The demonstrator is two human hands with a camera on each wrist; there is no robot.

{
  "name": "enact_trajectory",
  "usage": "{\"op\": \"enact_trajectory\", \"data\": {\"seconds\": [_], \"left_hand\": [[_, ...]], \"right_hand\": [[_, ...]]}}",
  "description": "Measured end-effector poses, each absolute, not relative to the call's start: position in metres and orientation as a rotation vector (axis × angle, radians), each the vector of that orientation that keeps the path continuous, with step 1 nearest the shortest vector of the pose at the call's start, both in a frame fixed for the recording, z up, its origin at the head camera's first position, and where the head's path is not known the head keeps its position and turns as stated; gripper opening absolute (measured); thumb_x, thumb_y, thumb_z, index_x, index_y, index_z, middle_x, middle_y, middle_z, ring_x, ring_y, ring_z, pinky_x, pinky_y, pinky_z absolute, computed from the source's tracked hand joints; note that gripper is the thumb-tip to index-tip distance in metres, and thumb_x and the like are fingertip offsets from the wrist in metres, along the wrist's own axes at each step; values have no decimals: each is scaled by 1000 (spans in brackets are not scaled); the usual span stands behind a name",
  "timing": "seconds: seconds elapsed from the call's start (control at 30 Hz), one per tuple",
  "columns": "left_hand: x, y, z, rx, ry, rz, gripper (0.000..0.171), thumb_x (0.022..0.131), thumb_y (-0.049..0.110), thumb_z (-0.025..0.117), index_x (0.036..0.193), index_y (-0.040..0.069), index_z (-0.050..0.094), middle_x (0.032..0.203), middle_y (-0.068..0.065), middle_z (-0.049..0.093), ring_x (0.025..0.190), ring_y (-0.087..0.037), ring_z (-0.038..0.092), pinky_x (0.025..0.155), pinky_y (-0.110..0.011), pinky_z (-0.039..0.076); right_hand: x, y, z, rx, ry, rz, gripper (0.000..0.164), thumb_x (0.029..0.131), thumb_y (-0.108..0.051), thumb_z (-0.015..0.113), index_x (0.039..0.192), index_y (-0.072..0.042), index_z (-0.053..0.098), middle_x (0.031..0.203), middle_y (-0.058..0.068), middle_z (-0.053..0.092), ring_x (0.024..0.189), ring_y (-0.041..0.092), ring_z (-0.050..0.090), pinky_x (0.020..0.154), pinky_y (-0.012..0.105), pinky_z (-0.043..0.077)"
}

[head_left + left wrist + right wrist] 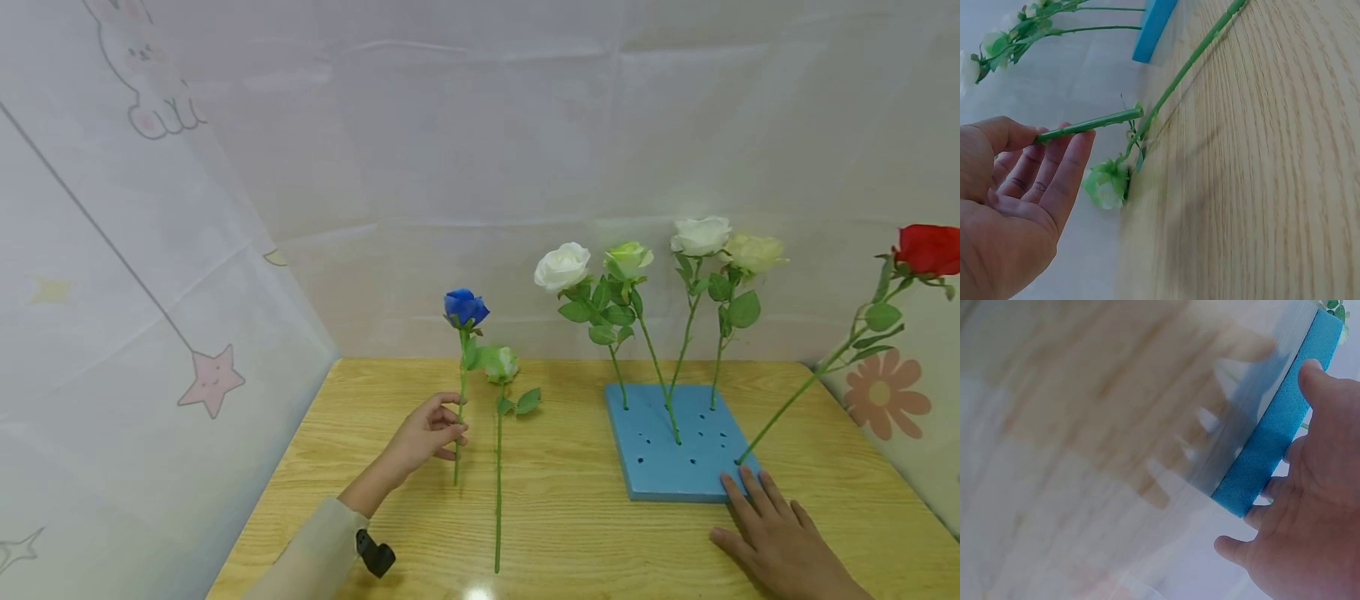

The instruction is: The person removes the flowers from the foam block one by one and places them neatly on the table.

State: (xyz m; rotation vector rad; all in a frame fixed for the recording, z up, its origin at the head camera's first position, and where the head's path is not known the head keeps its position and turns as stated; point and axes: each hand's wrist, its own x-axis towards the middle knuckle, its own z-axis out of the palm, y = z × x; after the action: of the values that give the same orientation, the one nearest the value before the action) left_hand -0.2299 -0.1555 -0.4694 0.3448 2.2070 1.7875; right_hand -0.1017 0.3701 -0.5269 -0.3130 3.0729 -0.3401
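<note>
My left hand [420, 433] pinches the green stem of a blue rose [465, 308] between thumb and fingers, holding it nearly upright with the bloom on top. In the left wrist view the stem's cut lower end [1110, 119] sticks out past the fingertips. Just right of it, a pale green-white rose [501, 364] lies on the table. Fingers spread, my right hand [772, 533] touches the near right corner of a blue foam block [663, 479] with holes; the right wrist view shows that hand along the block's side [1266, 437].
Standing in the block are two white roses [562, 267] [701, 236], a green-white rose [628, 258], a cream rose [753, 252] and a red rose [930, 250] leaning far right. A pale printed cloth [450, 167] hangs behind the wooden table [570, 517].
</note>
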Motion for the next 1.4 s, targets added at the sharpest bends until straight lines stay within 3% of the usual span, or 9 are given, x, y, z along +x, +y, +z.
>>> {"op": "enact_trajectory", "data": {"seconds": [0.27, 0.63, 0.97, 1.4], "left_hand": [[-233, -160, -480, 293, 2196, 1775, 55, 101, 17, 66, 149, 7, 41, 111, -14, 57, 104, -44, 65, 79, -55, 60], [-238, -163, -492, 268, 2185, 1771, 53, 102, 14, 63, 149, 6, 40, 109, -14, 57, 102, -42, 66, 76, -53, 61], [-240, -165, -499, 222, 2195, 1748, 49, 104, 12, 60, 148, 6, 41, 111, -16, 58, 101, -41, 68, 77, -55, 60], [-241, -170, -506, 136, 2189, 1729, 50, 103, 10, 60, 148, 4, 40, 112, -18, 56, 93, -38, 70, 66, -47, 61]], "right_hand": [[-102, 373, -530, -324, 3078, -340, 84, 101, -57, 53, 160, -3, 27, 159, 32, 28, 148, 54, 16, 94, 82, 30], [-101, 375, -533, -333, 3088, -340, 85, 101, -59, 52, 161, -5, 25, 159, 32, 28, 150, 50, 10, 95, 83, 28], [-103, 373, -531, -321, 3084, -337, 85, 101, -60, 51, 161, -5, 25, 159, 32, 28, 149, 52, 15, 95, 83, 29], [-102, 371, -530, -305, 3080, -349, 85, 101, -58, 52, 161, -6, 24, 159, 32, 27, 149, 53, 14, 95, 83, 28]]}}
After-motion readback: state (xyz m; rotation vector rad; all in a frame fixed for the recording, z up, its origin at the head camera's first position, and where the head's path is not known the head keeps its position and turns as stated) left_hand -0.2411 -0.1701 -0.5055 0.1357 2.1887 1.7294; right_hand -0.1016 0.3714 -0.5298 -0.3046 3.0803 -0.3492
